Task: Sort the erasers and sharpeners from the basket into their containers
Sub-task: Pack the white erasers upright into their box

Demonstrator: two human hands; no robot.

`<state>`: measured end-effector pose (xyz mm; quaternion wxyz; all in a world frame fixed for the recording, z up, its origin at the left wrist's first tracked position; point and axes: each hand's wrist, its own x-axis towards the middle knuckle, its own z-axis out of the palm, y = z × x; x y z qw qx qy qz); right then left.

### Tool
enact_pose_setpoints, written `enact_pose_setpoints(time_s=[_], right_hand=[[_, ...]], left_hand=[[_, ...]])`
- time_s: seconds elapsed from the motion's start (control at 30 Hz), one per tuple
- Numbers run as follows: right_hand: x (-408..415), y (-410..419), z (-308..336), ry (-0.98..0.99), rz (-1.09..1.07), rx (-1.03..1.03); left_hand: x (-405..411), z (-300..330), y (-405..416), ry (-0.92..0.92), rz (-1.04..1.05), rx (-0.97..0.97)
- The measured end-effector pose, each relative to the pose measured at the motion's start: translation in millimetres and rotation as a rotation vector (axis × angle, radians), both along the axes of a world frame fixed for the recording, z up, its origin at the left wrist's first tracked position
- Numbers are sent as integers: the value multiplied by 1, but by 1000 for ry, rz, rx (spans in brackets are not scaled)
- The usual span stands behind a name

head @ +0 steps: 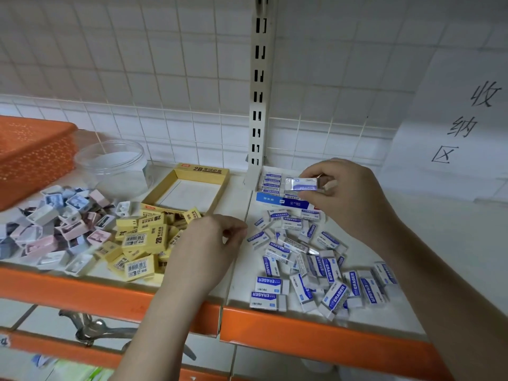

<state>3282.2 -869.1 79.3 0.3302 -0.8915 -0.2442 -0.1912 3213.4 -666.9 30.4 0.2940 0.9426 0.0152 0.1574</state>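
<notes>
Sorting barely begun: blue box [277, 198] holds few stacked erasers, yellow box [189, 192] and clear tub [115, 166] look empty. Piles remain: sharpeners [55, 224] at 9 o'clock, yellow erasers [143, 243], white erasers [316, 265] at 5 o'clock. Right hand [349, 199] pinches white eraser [301, 184] just above blue box. Left hand [209, 246] loosely curled, holding nothing visible.
</notes>
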Motion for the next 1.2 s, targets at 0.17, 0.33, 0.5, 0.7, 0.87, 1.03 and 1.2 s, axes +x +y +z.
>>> enact_pose_setpoints(time_s=[0.17, 0.33, 0.5, 0.7, 0.87, 1.03, 1.2], right_hand=[[18, 5, 1, -12, -133, -26], [41, 15, 0, 157, -130, -123], [54, 27, -1, 330, -57, -291], [63, 36, -3, 449, -4, -259], [75, 36, -3, 563, 15, -289], [82, 41, -12, 519, -4, -283], [86, 46, -18, 449, -23, -351]], left_hand=[[5, -2, -6, 126, -38, 60], [12, -5, -13, 186, -101, 52], [12, -7, -9, 158, -123, 88], [9, -9, -7, 130, -126, 116], [7, -8, -4, 114, -90, 89], [5, -7, -1, 101, -71, 68], [3, -5, -1, 80, -61, 54]])
